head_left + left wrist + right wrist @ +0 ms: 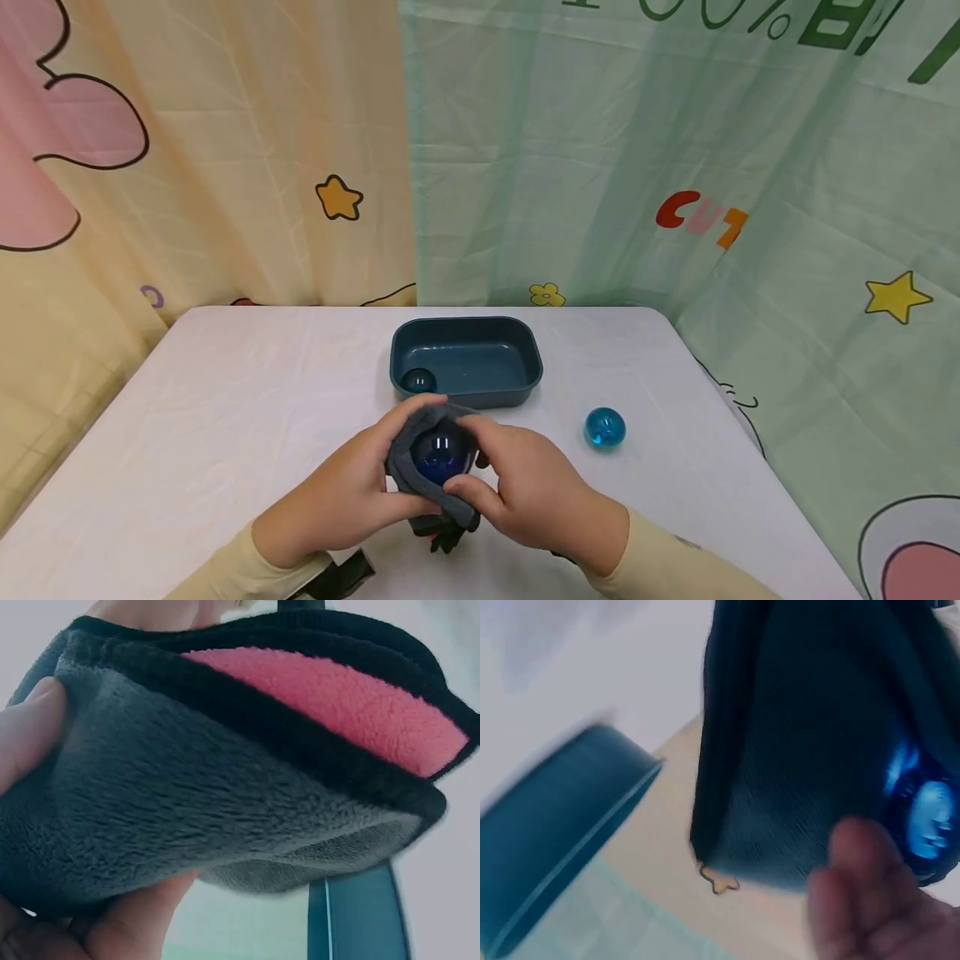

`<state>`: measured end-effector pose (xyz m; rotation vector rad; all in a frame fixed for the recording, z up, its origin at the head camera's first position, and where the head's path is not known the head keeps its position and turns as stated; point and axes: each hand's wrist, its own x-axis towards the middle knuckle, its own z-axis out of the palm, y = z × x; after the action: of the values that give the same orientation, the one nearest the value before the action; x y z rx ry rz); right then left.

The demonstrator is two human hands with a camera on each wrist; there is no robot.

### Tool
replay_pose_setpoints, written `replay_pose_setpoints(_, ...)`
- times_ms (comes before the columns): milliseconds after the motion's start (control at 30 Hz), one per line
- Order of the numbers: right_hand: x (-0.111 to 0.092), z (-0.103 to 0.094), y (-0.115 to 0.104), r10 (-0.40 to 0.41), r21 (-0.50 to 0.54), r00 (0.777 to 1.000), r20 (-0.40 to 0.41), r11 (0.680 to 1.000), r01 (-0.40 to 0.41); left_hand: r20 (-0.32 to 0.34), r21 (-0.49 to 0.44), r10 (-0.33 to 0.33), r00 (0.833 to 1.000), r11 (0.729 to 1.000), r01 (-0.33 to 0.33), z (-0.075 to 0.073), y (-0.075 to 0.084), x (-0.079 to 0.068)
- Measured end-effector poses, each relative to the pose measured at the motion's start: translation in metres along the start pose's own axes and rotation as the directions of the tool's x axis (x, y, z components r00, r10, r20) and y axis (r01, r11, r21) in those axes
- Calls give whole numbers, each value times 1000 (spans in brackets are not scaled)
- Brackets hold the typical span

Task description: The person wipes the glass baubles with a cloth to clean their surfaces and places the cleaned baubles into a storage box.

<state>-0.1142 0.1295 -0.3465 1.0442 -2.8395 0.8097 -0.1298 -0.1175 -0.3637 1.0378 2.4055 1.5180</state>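
Note:
A dark blue glass ball (pixel 441 454) sits in a folded grey cloth (pixel 405 467), held up over the near middle of the table. My left hand (pixel 360 483) grips the cloth from the left, its thumb below the ball. From the right, my right hand (pixel 525 479) holds the ball, thumb and forefinger at its edge. In the left wrist view the cloth (pixel 165 780) shows black edging and a pink inner side (pixel 337 697). The right wrist view shows the shiny ball (pixel 930 817) beside the right fingertips (pixel 862 847). Cloth hides the ball's underside.
Behind the hands stands a dark teal rectangular tub (pixel 480 358) with a dark ball (pixel 418 381) in its near left corner. A clear light-blue ball (pixel 604 427) lies on the white table (pixel 225 400) to the right. Patterned curtains (pixel 525 167) hang behind the table.

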Motion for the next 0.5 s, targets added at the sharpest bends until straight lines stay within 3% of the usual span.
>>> replay_pose_setpoints(133,-2,-1,-1,-169,-138,984,-49,977,161,-5,-22,5,1000,1000,-5,-2,0,-1)
replay_pose_setpoints(233,-3,0,-1,-225,-235,972,-71,951,203,11,20,-1,1000,1000,1,0,1,-2)
replay_pose_setpoints(300,-3,0,-1,-183,-209,982,-54,963,168,16,77,-13,1000,997,12,1,2,-2)
replay_pose_setpoints(400,-3,2,0,-74,-50,997,9,996,74,34,129,-49,998,991,44,3,4,-1)
replay_pose_setpoints(500,-2,6,0,3,81,1000,30,997,-5,49,135,-84,995,988,77,3,4,-1)
